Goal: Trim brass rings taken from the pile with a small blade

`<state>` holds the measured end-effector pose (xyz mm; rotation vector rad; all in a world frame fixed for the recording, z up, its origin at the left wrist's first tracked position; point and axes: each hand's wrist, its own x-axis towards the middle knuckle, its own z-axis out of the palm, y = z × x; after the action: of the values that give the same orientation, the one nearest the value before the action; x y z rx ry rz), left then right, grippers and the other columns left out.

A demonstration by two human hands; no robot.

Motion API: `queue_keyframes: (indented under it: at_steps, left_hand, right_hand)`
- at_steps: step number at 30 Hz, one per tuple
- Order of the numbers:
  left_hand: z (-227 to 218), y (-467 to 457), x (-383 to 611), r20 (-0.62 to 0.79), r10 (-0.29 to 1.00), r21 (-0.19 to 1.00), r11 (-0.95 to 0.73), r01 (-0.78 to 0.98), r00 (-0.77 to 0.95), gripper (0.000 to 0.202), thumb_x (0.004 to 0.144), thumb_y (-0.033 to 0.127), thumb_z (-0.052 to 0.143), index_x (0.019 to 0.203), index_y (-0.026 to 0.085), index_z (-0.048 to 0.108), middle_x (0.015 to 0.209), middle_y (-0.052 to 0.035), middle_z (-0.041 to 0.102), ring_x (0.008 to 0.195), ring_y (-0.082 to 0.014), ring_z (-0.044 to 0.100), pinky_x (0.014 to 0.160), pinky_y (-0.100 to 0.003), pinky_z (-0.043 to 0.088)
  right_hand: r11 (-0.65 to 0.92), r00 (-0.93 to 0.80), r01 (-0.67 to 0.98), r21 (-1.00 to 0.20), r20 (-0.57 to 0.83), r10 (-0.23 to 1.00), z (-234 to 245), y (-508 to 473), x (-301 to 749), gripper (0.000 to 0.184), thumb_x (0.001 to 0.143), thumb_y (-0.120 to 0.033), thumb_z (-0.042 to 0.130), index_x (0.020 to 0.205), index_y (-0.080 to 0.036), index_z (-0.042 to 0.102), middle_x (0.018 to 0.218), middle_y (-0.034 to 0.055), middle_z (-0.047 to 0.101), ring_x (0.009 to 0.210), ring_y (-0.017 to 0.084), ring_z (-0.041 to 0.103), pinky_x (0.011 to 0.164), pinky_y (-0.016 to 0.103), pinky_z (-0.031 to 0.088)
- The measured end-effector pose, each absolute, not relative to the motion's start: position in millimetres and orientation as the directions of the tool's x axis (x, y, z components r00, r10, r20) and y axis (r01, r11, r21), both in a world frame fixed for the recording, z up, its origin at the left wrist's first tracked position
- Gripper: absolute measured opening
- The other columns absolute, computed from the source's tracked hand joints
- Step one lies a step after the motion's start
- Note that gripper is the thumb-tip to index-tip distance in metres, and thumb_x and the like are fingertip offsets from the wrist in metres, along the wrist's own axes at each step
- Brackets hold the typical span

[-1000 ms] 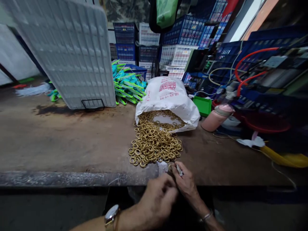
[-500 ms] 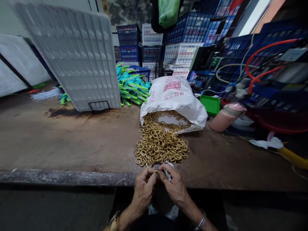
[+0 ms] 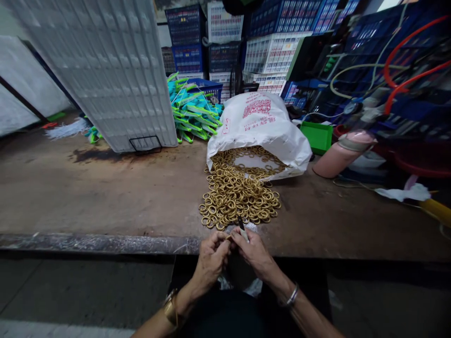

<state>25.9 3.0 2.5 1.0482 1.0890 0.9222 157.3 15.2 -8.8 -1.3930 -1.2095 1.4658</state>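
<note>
My left hand is closed, pinching a small gold ring at the front edge of the table. Close against it, my right hand is closed around a small knife with a pale handle and a dark blade pointing up and away. The right fingertips meet the ring too, but fingers hide most of it. Just beyond both hands lies a heap of gold rings. It spills from the mouth of a white plastic bag lying on its side, with red print on top.
A ribbed translucent panel stands upright in a black wire stand at left. Teal and green plastic pieces lie behind the heap. To the right are a green tray and a pink bottle. Stacked crates fill the back.
The camera view has tilted down, so the table sits higher in the picture. The knife in my right hand has turned, and its dark blade now shows. Both hands stay together at the ring.
</note>
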Motion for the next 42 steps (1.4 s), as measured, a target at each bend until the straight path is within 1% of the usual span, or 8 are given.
queue_keyframes:
  at_steps: [5,9,19,27,30,34,39,42]
  left_hand:
    - [5,2,21,-0.312,0.901,0.912,0.373,-0.17,0.302,0.028,0.075,0.043,0.052,0.08,0.016,0.052,0.058,0.0038,0.048,0.041,-0.0044,0.04,0.043,-0.016,0.033]
    - [6,3,20,-0.318,0.891,0.902,0.389,-0.185,0.325,0.028,0.074,0.043,0.053,0.073,0.016,0.049,0.057,0.0035,0.049,0.042,-0.0044,0.041,0.043,-0.016,0.034]
    - [-2,1,22,-0.329,0.871,0.818,0.457,-0.351,0.365,0.028,0.072,0.042,0.058,0.076,0.017,0.046,0.059,0.0038,0.05,0.041,-0.0041,0.042,0.041,-0.016,0.035]
    - [0,0,23,-0.318,0.89,0.826,0.429,-0.366,0.325,0.029,0.072,0.043,0.058,0.074,0.016,0.046,0.059,0.0042,0.049,0.04,-0.0033,0.04,0.04,-0.016,0.034]
    - [1,0,23,-0.314,0.907,0.849,0.401,-0.343,0.281,0.029,0.073,0.043,0.056,0.074,0.016,0.047,0.059,0.0042,0.049,0.041,-0.0032,0.039,0.041,-0.016,0.034]
    - [2,1,23,-0.319,0.919,0.875,0.379,-0.302,0.232,0.029,0.073,0.044,0.055,0.075,0.016,0.047,0.06,0.0043,0.048,0.042,-0.0041,0.041,0.043,-0.017,0.036]
    - [6,0,24,-0.295,0.93,0.907,0.345,-0.243,0.219,0.029,0.074,0.044,0.054,0.071,0.016,0.044,0.056,0.0052,0.047,0.041,-0.0039,0.039,0.043,-0.017,0.036]
    - [11,-4,24,-0.258,0.94,0.923,0.308,-0.23,0.225,0.029,0.075,0.042,0.053,0.067,0.016,0.043,0.052,0.0056,0.046,0.04,-0.004,0.041,0.042,-0.017,0.035]
  right_hand:
    - [-0.104,-0.063,0.271,-0.957,-0.125,0.99,2,18,157,0.021,0.074,-0.037,0.049,0.066,-0.018,0.05,0.059,-0.0047,0.048,0.06,0.01,0.043,0.06,0.021,0.035]
    - [-0.083,-0.117,0.268,-0.96,-0.118,0.986,9,16,156,0.02,0.076,-0.036,0.047,0.067,-0.019,0.05,0.057,-0.0051,0.05,0.061,0.01,0.046,0.061,0.021,0.036]
    - [-0.067,-0.138,0.217,-0.974,-0.098,0.986,7,16,158,0.021,0.076,-0.035,0.044,0.07,-0.017,0.053,0.061,-0.0038,0.05,0.061,0.01,0.046,0.061,0.022,0.037]
    - [-0.055,-0.108,0.323,-0.945,-0.094,0.99,3,18,160,0.024,0.079,-0.036,0.04,0.074,-0.017,0.054,0.06,-0.0027,0.051,0.058,0.011,0.046,0.056,0.021,0.035]
    - [0.032,-0.106,0.495,-0.868,-0.024,0.994,-2,14,162,0.018,0.08,-0.029,0.038,0.074,-0.019,0.052,0.059,-0.0026,0.05,0.056,0.011,0.044,0.054,0.021,0.033]
    - [0.17,-0.213,0.703,-0.69,0.024,0.977,-5,8,161,0.016,0.074,-0.013,0.036,0.073,-0.02,0.05,0.062,-0.0012,0.052,0.056,0.011,0.046,0.054,0.022,0.03]
    - [0.256,-0.306,0.788,-0.56,0.004,0.952,-7,5,161,0.022,0.066,-0.007,0.034,0.076,-0.02,0.048,0.066,0.0001,0.056,0.059,0.012,0.051,0.054,0.023,0.029]
    - [0.23,-0.273,0.843,-0.486,-0.019,0.962,-14,8,166,0.022,0.068,-0.008,0.035,0.081,-0.02,0.049,0.064,0.0004,0.058,0.057,0.013,0.052,0.052,0.023,0.027]
